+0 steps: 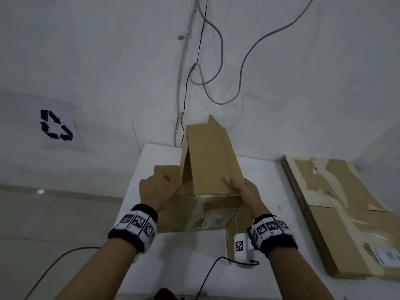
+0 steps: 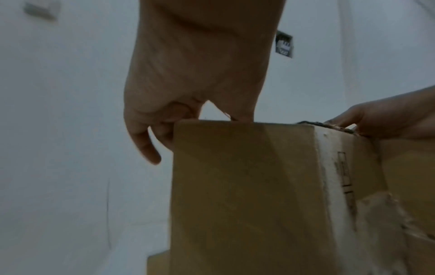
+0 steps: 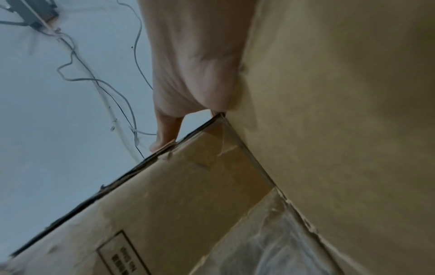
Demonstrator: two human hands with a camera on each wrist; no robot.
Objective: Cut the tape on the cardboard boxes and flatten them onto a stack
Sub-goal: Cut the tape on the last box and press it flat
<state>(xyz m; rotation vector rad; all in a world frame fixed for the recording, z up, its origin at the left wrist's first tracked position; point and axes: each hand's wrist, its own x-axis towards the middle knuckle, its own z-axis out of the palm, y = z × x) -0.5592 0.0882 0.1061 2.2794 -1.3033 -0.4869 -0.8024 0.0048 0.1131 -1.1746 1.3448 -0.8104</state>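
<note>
Head view: the left hand (image 1: 154,189) and right hand (image 1: 244,189) gripped opposite sides of an opened box (image 1: 207,167) that stood near the middle of the white table (image 1: 190,252), its flaps raised toward the wall. The left fingers curled over the box's left edge; the right thumb lay on the upper panel. A stack (image 1: 337,215) of flattened cardboard lay on the table well to the right, apart from the box. A recycling sign (image 1: 55,124) hung on the wall at left, and cables (image 1: 218,68) trailed down above the box.

Left wrist view: the left hand (image 2: 188,89) pinched the box's (image 2: 242,195) top edge, the right hand (image 2: 386,119) holding the far corner.

Right wrist view: the right hand (image 3: 190,78) clasped the box's (image 3: 329,111) corner, fingertips over the edge; torn tape (image 3: 266,241) clung to the panel below.
</note>
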